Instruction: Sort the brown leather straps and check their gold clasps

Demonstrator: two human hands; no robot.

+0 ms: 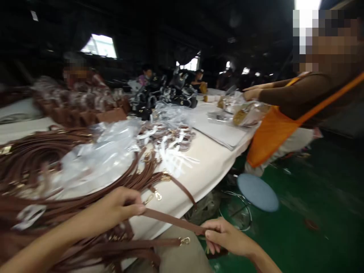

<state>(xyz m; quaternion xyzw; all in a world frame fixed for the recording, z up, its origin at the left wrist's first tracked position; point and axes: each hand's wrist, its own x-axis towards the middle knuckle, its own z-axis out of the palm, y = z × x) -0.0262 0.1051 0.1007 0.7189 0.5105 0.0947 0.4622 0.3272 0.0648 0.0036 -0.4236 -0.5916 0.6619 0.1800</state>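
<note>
A brown strap (pixel 173 220) stretches between my two hands over the table's front edge. My left hand (pixel 123 204) pinches one part of it, fingers closed. Lower and to the right, my right hand (pixel 224 237) is closed on the strap's other part, with a bit of it showing below the fingers. Under my left forearm lies a heap of brown straps (pixel 113 191) with gold clasps. One gold snap hook (pixel 185 240) sticks out near my lap, and another gold hook (pixel 157 195) lies just beyond my left hand.
Clear plastic bags (pixel 102 159) and white ties (pixel 173 155) lie on the cream table (pixel 210 167). Brown bags (pixel 85 113) and black bags (pixel 167 93) stand farther back. A co-worker in an orange apron (pixel 270 132) works at right, by a blue round stool (pixel 258 192).
</note>
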